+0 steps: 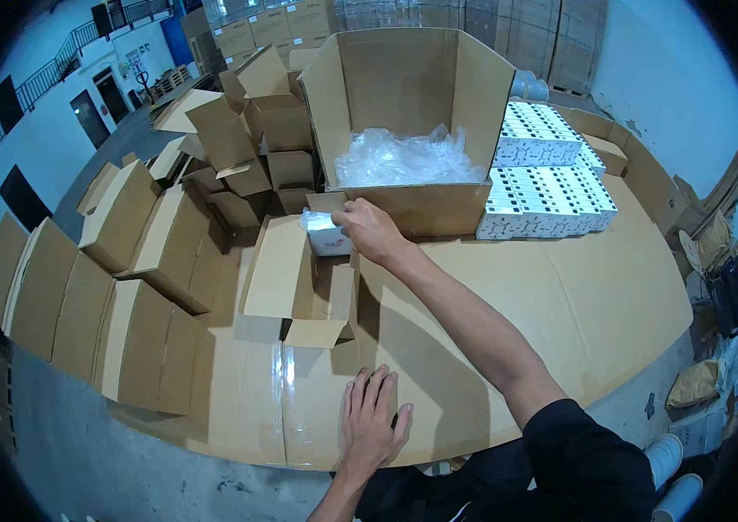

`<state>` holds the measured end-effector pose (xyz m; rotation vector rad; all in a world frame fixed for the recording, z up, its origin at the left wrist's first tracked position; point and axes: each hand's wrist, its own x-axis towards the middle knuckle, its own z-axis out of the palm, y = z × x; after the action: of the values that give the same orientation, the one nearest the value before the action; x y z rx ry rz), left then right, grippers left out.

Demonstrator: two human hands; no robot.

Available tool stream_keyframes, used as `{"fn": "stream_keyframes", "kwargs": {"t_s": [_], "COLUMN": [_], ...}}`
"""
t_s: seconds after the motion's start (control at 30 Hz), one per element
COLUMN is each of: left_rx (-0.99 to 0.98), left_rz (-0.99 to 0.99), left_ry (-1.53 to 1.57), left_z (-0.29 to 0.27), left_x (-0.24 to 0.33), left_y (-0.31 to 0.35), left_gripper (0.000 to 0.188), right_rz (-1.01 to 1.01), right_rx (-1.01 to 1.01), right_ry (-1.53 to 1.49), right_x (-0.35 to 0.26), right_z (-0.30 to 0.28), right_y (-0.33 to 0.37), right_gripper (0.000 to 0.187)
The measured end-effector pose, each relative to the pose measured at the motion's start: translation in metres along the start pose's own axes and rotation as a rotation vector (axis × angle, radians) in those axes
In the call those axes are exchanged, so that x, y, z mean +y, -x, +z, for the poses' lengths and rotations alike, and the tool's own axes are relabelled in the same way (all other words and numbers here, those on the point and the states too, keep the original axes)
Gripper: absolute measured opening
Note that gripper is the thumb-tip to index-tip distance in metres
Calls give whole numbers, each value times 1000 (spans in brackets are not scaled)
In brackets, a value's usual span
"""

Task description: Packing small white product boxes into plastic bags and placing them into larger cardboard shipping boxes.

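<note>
An open brown carton (277, 270) stands on the cardboard-covered table in front of me, its flaps folded outward. At its far end is a small white box (330, 242) with clear plastic at its left corner. My right hand (370, 230) reaches forward and is closed on the right edge of that white box; some fingertips are hidden behind it. Close to the near table edge my left hand (373, 416) lies flat on the cardboard, fingers stretched out, holding nothing.
Behind the carton stands a large open box (421, 209) with crumpled clear plastic (412, 157) inside. Stacked white patterned boxes (547, 204) sit to its right. Several open brown cartons (151, 348) crowd the left side. The cardboard-covered tabletop (612, 287) curves around on the right.
</note>
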<state>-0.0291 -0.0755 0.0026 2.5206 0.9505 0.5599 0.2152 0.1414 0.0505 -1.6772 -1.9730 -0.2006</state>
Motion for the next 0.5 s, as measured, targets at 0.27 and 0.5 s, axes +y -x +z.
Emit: {"fn": "stream_keyframes", "kwargs": {"t_s": [0.27,0.5], "left_rx": [-27,-107], "left_rz": [56,35], "left_ry": [4,-99], "left_z": [2,8], "left_x": [9,17], "left_y": [-7,-25], "left_gripper": [58,60], "right_rz": [-65,-27], "right_rx": [120,116], "right_ry": [37,-261], "right_x": [14,7], "right_z": [6,-20], "right_y": [2,40], "right_gripper": [9,37]}}
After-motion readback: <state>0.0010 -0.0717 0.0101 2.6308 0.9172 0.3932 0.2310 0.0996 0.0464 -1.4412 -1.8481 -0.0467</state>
